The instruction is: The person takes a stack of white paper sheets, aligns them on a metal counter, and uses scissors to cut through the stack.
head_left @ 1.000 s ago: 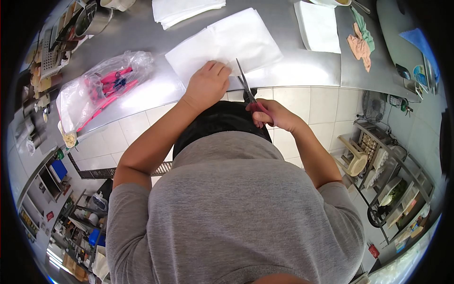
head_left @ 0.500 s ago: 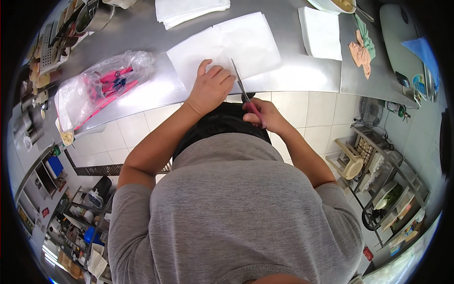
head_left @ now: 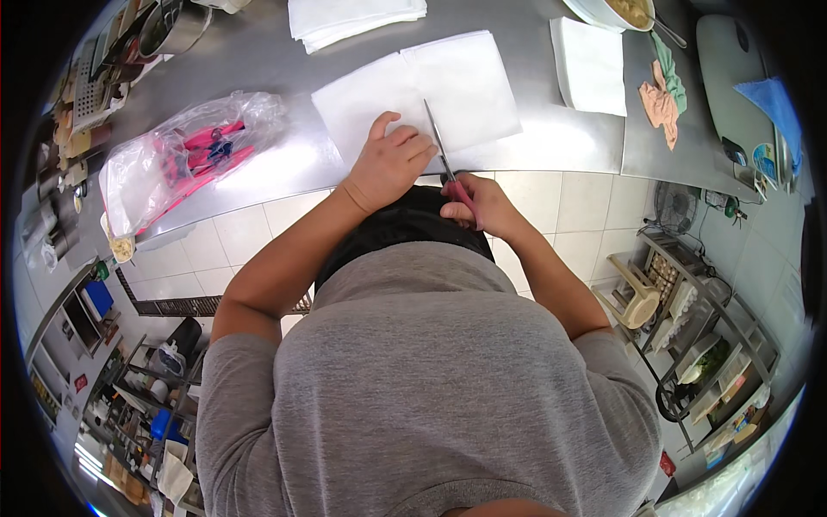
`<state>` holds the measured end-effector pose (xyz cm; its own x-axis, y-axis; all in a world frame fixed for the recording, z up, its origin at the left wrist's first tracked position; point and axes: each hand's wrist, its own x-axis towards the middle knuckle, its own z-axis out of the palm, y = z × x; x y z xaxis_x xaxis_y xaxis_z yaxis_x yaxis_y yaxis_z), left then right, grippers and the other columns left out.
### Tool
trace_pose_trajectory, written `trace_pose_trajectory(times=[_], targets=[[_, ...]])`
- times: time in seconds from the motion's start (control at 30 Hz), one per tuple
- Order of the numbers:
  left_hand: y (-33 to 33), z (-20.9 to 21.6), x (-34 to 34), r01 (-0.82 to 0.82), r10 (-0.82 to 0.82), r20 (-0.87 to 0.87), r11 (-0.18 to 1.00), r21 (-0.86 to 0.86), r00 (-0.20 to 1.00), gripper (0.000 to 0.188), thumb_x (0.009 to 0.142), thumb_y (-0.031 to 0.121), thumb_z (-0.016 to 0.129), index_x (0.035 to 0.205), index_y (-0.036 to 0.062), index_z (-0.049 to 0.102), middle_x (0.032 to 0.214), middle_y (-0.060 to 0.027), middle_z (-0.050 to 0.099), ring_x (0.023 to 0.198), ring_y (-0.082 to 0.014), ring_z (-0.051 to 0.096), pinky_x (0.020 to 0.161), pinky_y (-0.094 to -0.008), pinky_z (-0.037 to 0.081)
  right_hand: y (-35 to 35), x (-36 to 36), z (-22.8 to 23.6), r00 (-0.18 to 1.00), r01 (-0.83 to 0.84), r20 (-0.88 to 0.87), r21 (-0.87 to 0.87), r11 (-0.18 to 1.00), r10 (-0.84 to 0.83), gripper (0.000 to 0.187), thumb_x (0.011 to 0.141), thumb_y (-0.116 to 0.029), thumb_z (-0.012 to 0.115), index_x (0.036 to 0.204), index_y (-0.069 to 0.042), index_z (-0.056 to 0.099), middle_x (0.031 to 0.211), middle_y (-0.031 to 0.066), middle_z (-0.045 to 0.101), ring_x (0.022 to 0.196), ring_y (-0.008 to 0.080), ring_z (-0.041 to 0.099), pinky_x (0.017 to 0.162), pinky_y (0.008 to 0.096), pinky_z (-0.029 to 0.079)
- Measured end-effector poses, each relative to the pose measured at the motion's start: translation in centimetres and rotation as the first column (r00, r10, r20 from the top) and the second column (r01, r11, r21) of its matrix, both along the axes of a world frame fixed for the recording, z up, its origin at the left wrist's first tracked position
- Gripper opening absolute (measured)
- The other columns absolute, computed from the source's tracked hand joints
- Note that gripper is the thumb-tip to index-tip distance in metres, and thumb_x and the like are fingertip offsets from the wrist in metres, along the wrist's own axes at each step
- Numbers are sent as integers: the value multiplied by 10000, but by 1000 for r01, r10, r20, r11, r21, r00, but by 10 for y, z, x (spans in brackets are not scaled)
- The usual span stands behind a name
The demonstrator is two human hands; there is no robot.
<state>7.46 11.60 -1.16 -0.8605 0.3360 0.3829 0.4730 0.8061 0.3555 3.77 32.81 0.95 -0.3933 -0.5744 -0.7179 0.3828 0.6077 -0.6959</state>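
A white sheet [head_left: 465, 82] of paper or thin cloth lies on the steel table in front of me, with a small notch in its far edge. My left hand [head_left: 394, 164] rests palm down on its near part, fingers apart and partly bent. Closed round the red handles of a pair of scissors [head_left: 463, 200] is my right hand [head_left: 489, 205], just off the table's near edge. The slim blades point away from me over the sheet, close to my left fingertips. Whether the sheet lies between the blades, I cannot tell.
Stacks of white sheets lie beyond [head_left: 353, 21] and to the right [head_left: 589, 65]. A clear plastic bag [head_left: 194, 151] with pink items is on the left. At the right are crumpled cloths [head_left: 662, 103], a bowl [head_left: 607, 13] with a spoon, and a grey-green board-like object [head_left: 732, 77].
The scissors' tips reach slightly farther over the sheet than before. My left hand keeps its place on it, and the whole view has shifted a little.
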Motion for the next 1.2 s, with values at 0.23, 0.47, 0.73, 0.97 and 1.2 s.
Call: trace_pose_trajectory(times=[0.23, 0.47, 0.73, 0.97, 1.2], targets=[[-4, 0, -5, -14, 14, -19, 1000, 7, 1000, 180, 738, 121, 568, 902, 91, 637, 916, 18, 583, 895, -147, 547, 963, -444, 349, -5, -2, -1, 993, 30, -116, -45, 999, -35, 457, 713, -374, 782, 860, 6, 576, 585, 29, 529, 471, 99, 472, 439, 249, 382], [-5, 3, -3, 31, -32, 45, 999, 25, 998, 163, 752, 100, 622, 914, 102, 641, 930, 8, 610, 919, -145, 561, 955, -403, 359, -15, -13, 6, 997, 71, -40, -46, 996, -73, 441, 721, -392, 771, 786, -1, 578, 561, 40, 525, 464, 104, 479, 444, 257, 393], [-5, 9, -3, 70, -71, 85, 997, 22, 994, 175, 746, 107, 630, 921, 97, 634, 938, 2, 604, 918, -153, 553, 942, -391, 368, -18, -21, 4, 996, 57, -66, -79, 995, -63, 428, 758, -390, 742, 834, -4, 575, 572, 25, 525, 460, 104, 484, 430, 241, 394], [0, 9, -4, 37, -36, -9, 997, 75, 999, 169, 722, 129, 565, 876, 91, 622, 888, 6, 579, 860, -157, 543, 896, -363, 384, -19, -28, -1, 904, -111, -410, 49, 993, 121, 460, 760, -416, 732, 810, 12, 570, 566, 35, 537, 473, 112, 514, 437, 245, 410], [5, 14, -1, 59, -70, 107, 993, 102, 992, 154, 739, 108, 640, 891, 88, 621, 903, 3, 594, 881, -164, 551, 896, -360, 394, -26, -38, 2, 994, 28, -101, -43, 999, -33, 429, 773, -392, 725, 746, -1, 553, 546, 31, 520, 451, 101, 487, 425, 241, 391]])
